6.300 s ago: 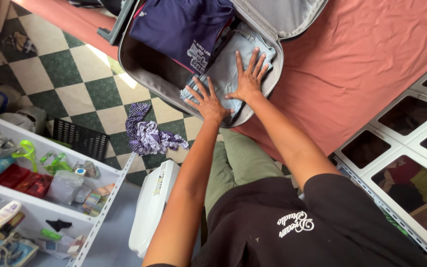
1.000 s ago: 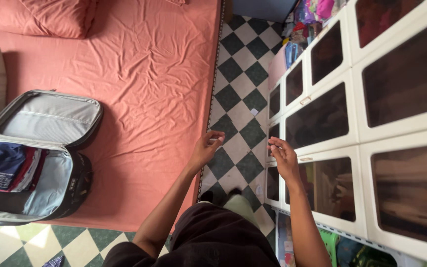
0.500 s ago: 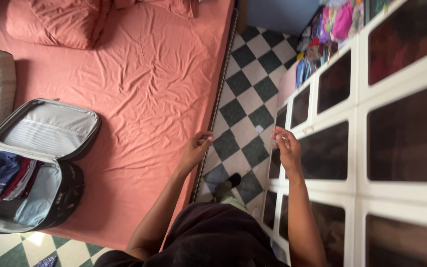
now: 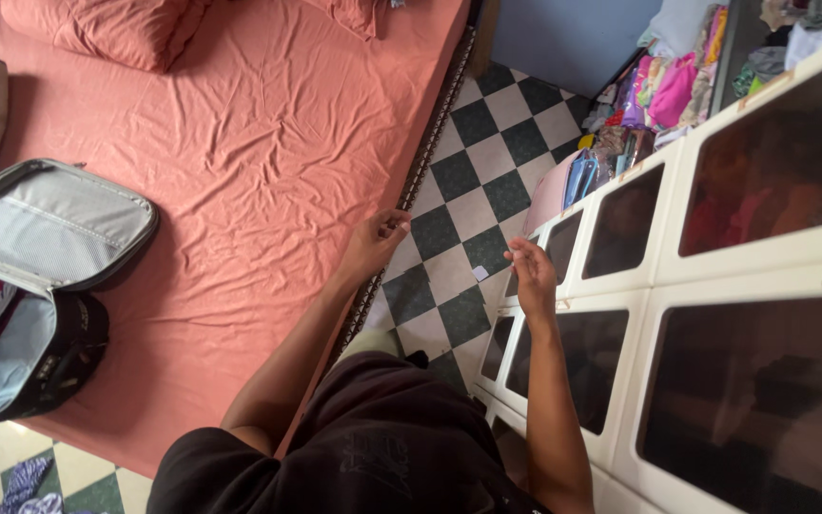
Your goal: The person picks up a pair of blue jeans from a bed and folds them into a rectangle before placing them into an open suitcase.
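- Nearest, black shirt [image 4: 373, 457] at the bottom edge, with both forearms stretching forward from it.
- Right hand [image 4: 532, 276] raised at the white drawer unit [image 4: 620, 314], fingers loosely bent and holding nothing; right beside the top edge of 1 dark-windowed drawer front (touching or just short of it, cannot tell).
- Left hand [image 4: 373, 243] hanging over the line where bed meets floor, half curled, empty, resting on nothing.
- Step in hand, as a judgement: reaching for a drawer front, with no grip yet made.
- Next move calls for fingertips hooked over that top edge and a straight pull towards the body, with the narrow aisle kept free for the drawer to travel.
- Green and white chequered floor [image 4: 487, 162] between the unit and the bed.
- Salmon-sheeted bed [image 4: 240, 143] on the left, with an open suitcase [image 4: 40, 286] on it well apart from both hands, clothes inside.
- Farthest, a pillow [image 4: 97, 29] at the top and stacked colourful clothes [image 4: 658, 86] beyond the drawers.
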